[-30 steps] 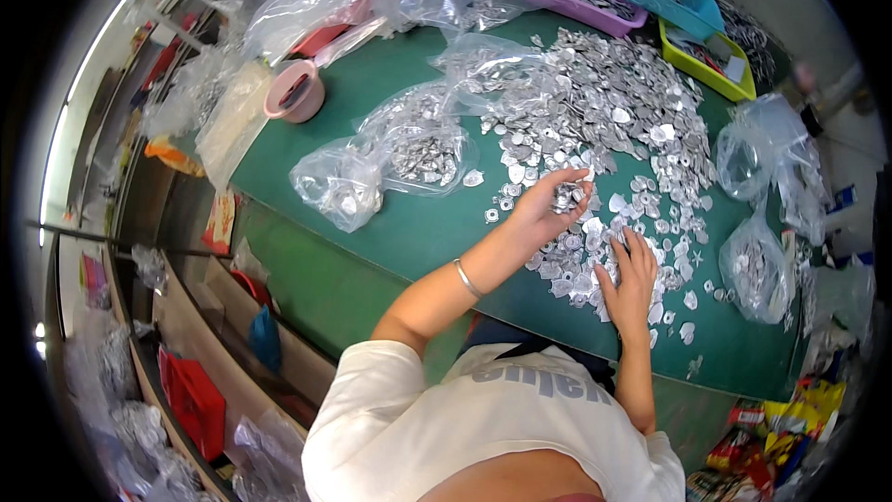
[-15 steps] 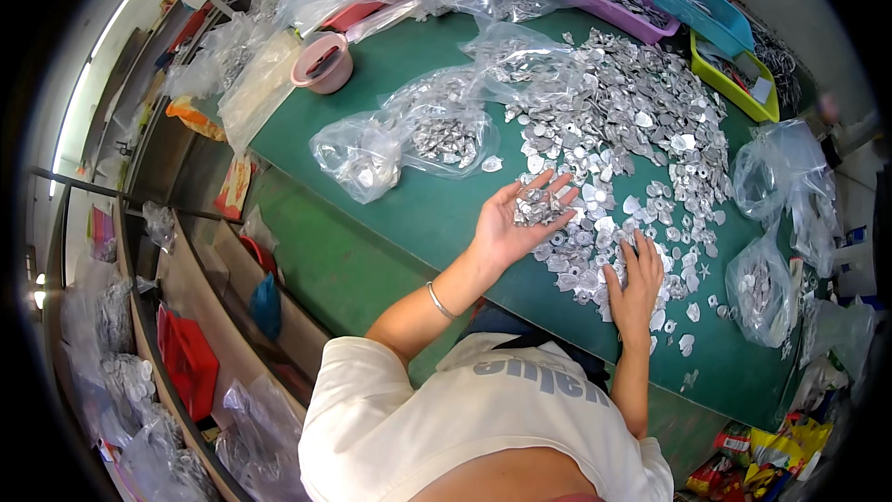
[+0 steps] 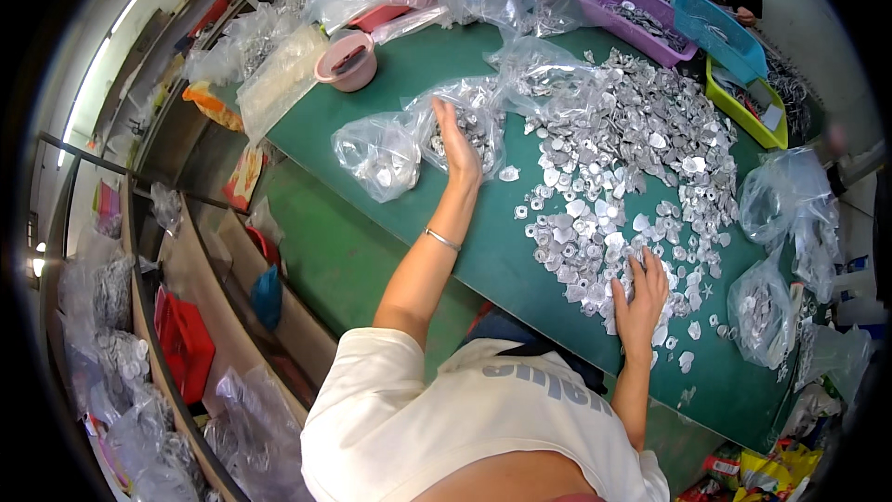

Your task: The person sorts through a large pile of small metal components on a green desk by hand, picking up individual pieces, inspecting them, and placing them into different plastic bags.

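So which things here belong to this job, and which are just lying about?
In use:
silvery pieces, beneath the right hand
clear bag, beside the left hand

Apparently lying about:
nearer pink bowl
red object, far left
colourful packets, lower right

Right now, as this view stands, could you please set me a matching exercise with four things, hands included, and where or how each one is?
1. left hand
2. right hand
3. pink tub
4. purple basket

A. at the loose metal pieces
B. beside the blue basket
C. at a clear bag of metal pieces
D. holding a dark object

Pairs: 1-C; 2-A; 3-D; 4-B
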The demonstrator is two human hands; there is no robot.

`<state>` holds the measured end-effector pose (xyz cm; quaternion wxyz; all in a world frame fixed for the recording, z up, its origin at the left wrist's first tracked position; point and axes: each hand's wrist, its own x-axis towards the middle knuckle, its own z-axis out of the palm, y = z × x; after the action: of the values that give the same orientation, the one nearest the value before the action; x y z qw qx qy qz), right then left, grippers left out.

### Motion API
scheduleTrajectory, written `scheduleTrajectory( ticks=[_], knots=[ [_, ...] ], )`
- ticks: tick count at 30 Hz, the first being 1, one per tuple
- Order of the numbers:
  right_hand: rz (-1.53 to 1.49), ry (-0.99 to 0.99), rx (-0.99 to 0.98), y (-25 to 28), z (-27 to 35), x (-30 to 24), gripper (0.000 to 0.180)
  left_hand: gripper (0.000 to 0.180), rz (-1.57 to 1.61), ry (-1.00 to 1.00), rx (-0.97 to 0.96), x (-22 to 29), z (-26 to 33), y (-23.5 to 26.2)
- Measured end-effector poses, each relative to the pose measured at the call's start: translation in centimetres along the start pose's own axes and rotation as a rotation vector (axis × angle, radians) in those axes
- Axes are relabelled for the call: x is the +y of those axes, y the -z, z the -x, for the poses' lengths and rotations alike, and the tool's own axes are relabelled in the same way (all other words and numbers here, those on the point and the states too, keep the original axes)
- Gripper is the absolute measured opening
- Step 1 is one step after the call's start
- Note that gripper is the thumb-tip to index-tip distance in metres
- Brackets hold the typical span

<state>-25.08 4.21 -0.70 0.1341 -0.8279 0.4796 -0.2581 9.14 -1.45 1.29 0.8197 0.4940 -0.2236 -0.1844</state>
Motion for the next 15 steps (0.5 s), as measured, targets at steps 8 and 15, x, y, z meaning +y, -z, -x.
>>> scheduleTrajectory(
  ticks=[8,15],
  knots=[
    [0.008,-0.006,0.015,0.0,0.1,0.2,0.04,0.045,-0.92,-0.221,-0.293,1.0,3.0,4.8],
    [-0.012,-0.016,0.0,0.0,0.2,0.0,0.039,0.034,-1.556,-0.505,-0.427,2.8,4.7,7.2]
  ],
)
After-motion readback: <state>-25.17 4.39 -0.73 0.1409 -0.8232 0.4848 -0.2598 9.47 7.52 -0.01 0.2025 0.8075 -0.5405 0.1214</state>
